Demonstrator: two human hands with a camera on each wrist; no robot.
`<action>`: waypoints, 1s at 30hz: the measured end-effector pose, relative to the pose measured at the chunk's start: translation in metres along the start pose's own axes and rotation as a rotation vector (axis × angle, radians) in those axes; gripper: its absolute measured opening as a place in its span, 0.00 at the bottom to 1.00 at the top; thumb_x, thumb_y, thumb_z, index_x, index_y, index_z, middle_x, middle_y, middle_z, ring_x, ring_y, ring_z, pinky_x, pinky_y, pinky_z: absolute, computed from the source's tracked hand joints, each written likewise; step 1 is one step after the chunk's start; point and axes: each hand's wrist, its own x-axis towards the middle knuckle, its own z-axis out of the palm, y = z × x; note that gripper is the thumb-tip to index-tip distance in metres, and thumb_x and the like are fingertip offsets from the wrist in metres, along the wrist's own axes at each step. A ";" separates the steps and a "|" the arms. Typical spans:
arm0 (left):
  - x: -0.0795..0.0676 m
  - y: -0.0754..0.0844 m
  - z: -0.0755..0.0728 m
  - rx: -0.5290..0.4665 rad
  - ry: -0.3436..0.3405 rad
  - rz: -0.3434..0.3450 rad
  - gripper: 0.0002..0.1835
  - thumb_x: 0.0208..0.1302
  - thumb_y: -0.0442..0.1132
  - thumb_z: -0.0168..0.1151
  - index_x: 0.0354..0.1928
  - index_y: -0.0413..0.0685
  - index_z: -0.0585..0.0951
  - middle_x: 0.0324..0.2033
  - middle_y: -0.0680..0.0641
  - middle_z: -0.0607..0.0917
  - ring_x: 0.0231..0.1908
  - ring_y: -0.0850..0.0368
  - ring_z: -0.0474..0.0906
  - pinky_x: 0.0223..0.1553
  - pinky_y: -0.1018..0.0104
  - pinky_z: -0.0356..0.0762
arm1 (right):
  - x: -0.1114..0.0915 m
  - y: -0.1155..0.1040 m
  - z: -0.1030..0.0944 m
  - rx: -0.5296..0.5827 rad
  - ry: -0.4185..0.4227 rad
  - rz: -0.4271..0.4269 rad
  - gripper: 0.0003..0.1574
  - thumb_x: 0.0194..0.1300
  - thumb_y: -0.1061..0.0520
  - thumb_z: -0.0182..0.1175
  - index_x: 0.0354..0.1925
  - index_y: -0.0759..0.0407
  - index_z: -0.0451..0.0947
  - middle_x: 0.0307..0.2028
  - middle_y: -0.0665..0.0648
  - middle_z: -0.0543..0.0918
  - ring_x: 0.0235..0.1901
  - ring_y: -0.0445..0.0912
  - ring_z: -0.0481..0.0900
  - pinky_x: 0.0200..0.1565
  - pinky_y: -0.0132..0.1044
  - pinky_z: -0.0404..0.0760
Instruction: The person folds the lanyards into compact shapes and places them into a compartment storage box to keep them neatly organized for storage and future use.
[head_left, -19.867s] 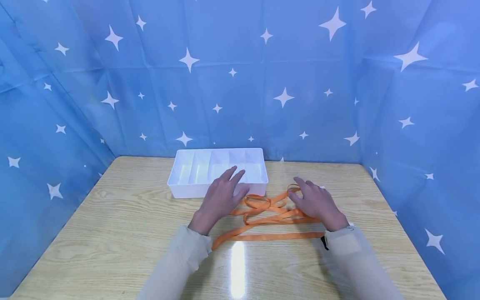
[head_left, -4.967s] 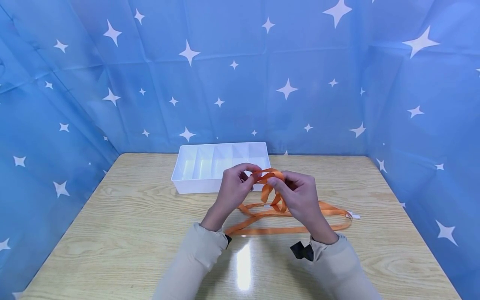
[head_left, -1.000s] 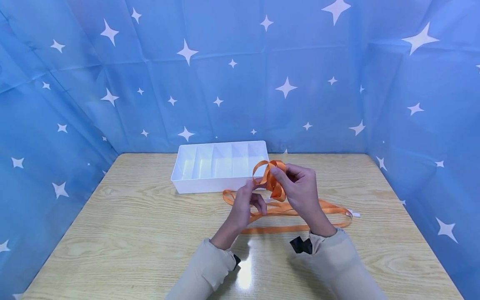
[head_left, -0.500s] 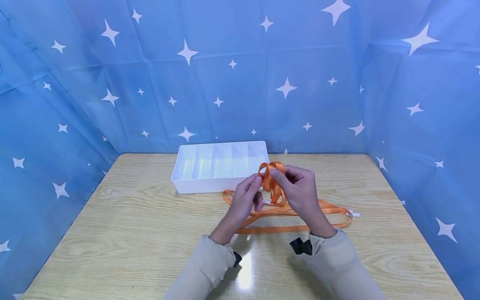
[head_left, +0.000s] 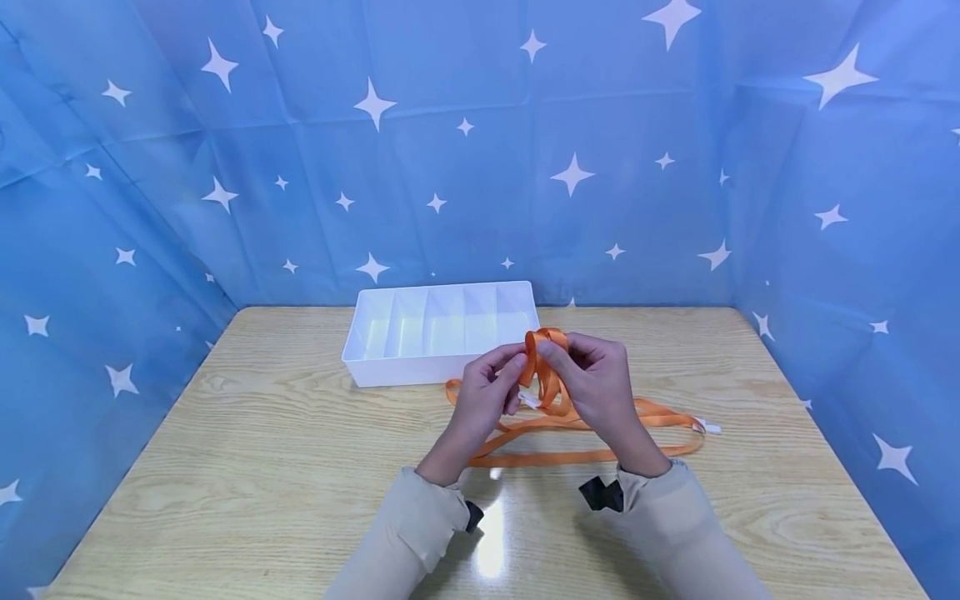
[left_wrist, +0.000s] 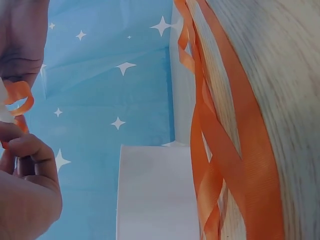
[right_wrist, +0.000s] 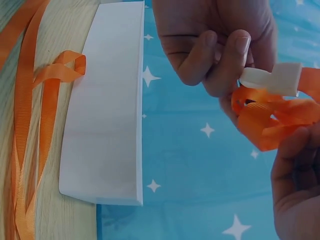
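An orange lanyard [head_left: 552, 392], wound into several loops, is held up over the table between both hands. My right hand [head_left: 600, 383] pinches the loops from the right, thumb in front. From the left, my left hand [head_left: 483, 396] pinches the near edge of the same coil with thumb and index finger, its other fingers curled. A white plastic clip [right_wrist: 285, 79] on the lanyard shows beside the left hand's fingers in the right wrist view. Below the hands, more orange lanyards [head_left: 547, 459] lie stretched out on the table, partly hidden by the right forearm.
A white divided box [head_left: 393, 372] stands at the back of the wooden table [head_left: 262, 467], just behind the left hand. Another white clip [head_left: 707, 427] lies at the right end of the lanyards. A blue star-patterned curtain [head_left: 480, 167] encloses the back and sides.
Earlier both hands were low over the lanyards on the table; now they hold one up, coiled. Over the last second my left hand rose to the coil and its loops drew closer together.
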 end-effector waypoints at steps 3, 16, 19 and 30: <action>-0.001 0.000 0.000 0.011 0.000 0.004 0.17 0.74 0.39 0.57 0.58 0.36 0.80 0.27 0.47 0.76 0.15 0.62 0.66 0.17 0.74 0.66 | 0.001 0.000 0.000 -0.006 -0.001 -0.003 0.08 0.67 0.65 0.63 0.40 0.69 0.86 0.32 0.65 0.86 0.25 0.45 0.81 0.28 0.34 0.83; -0.003 -0.005 0.002 -0.027 -0.088 -0.006 0.14 0.73 0.35 0.57 0.54 0.30 0.79 0.32 0.52 0.83 0.13 0.63 0.71 0.18 0.73 0.72 | 0.001 0.000 0.000 -0.005 -0.014 0.005 0.07 0.67 0.65 0.63 0.37 0.70 0.86 0.28 0.60 0.86 0.23 0.46 0.79 0.26 0.33 0.82; -0.003 -0.007 0.002 -0.078 -0.142 -0.030 0.14 0.76 0.36 0.54 0.54 0.32 0.77 0.29 0.55 0.82 0.11 0.63 0.69 0.20 0.71 0.75 | 0.001 -0.001 0.000 0.006 -0.019 0.002 0.07 0.67 0.66 0.63 0.37 0.70 0.86 0.28 0.61 0.85 0.23 0.46 0.80 0.26 0.34 0.82; -0.005 -0.006 0.003 -0.154 -0.195 -0.126 0.10 0.78 0.41 0.50 0.53 0.45 0.73 0.19 0.55 0.70 0.11 0.61 0.60 0.20 0.70 0.73 | 0.001 0.000 0.000 0.006 -0.023 -0.006 0.07 0.67 0.66 0.62 0.38 0.70 0.86 0.29 0.63 0.85 0.23 0.46 0.81 0.25 0.35 0.83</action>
